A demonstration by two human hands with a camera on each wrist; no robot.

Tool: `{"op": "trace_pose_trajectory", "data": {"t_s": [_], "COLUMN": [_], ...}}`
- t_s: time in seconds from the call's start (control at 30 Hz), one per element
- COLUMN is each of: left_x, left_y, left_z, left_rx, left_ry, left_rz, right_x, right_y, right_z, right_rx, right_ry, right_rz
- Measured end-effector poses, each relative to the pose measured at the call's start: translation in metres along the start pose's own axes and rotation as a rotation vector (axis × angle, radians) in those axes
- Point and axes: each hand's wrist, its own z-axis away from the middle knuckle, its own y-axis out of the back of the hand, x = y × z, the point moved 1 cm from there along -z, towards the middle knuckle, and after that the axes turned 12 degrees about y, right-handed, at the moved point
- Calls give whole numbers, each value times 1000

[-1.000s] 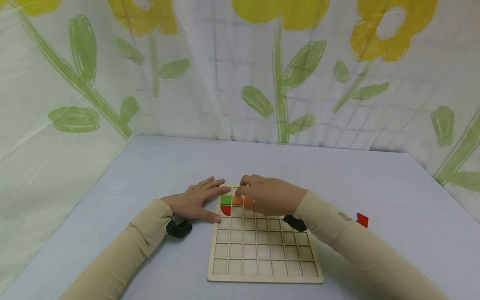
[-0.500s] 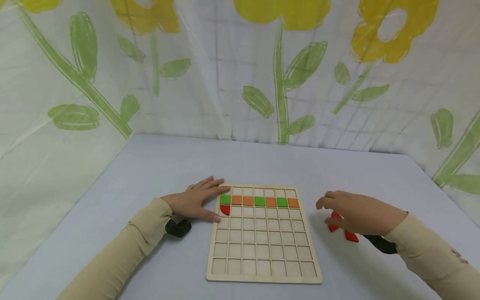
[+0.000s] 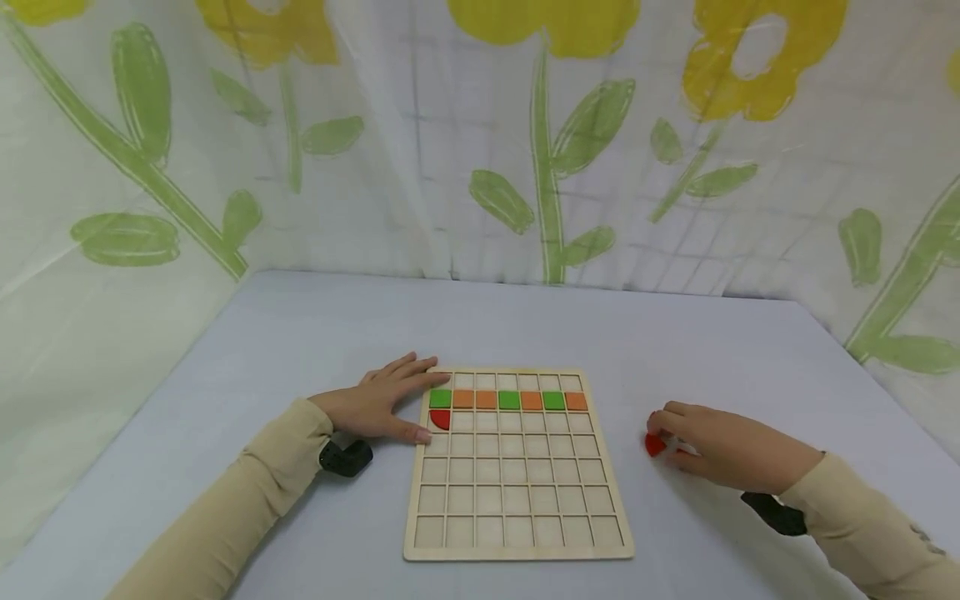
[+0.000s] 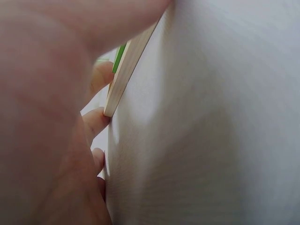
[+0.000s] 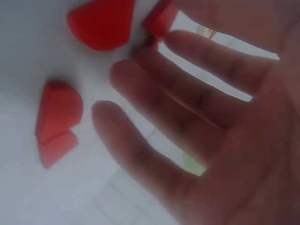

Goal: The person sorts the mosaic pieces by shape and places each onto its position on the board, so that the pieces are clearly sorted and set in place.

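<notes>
My left hand (image 3: 378, 404) rests at the upper left edge of the wooden grid board (image 3: 517, 533), fingers spread. In the left wrist view its fingers (image 4: 97, 119) touch the board's side (image 4: 129, 70). The board's second row holds green tiles (image 3: 508, 401) and orange tiles (image 3: 531, 402). A red rounded piece (image 3: 441, 419) lies in the third row's first cell. Right of the board, my right hand (image 3: 727, 446) reaches over loose red pieces (image 3: 655, 445). In the right wrist view its fingers are loosely extended; one red block (image 5: 161, 21) lies at the thumb and fingertips, partly hidden.
Two more red shapes, a rounded piece (image 5: 103, 23) and a piece with a notched side (image 5: 58, 119), lie on the white table (image 3: 525, 325) beside the right hand. A flower-printed curtain (image 3: 420, 167) stands behind the table.
My right hand has left the orange tiles on the board and moved right, then down to the red pieces on the table. The left hand stays at the board's edge.
</notes>
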Motion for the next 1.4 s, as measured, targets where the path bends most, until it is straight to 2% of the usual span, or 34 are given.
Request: {"op": "trace_pose_trajectory", "data": {"t_s": [0.2,0.47,0.8,0.97,1.1,1.23,1.4], "left_x": [0,0,1,1,2,2,2], "left_y": [-1,1,1,0,1,1,1], "left_z": [-1,1,0,0,1,1,2], "left_rx": [1,6,7,2,1,-1,0], "left_ry": [-3,13,15,14,6,-2,-4], "left_rz": [-2,4,4,7,11,5,8], "right_x": [0,-2,-2,-5,-9,-18,-36], "right_y": [-9,-11,-13,-13,-9,0,10], "right_z": [-7,-12,-13,-17,-27,-45,-80], "right_rx": [50,142,96,116,131,125,137], "right_ry": [16,126,75,84,95,108,201], "right_rz": [16,120,85,110,126,108,98]}}
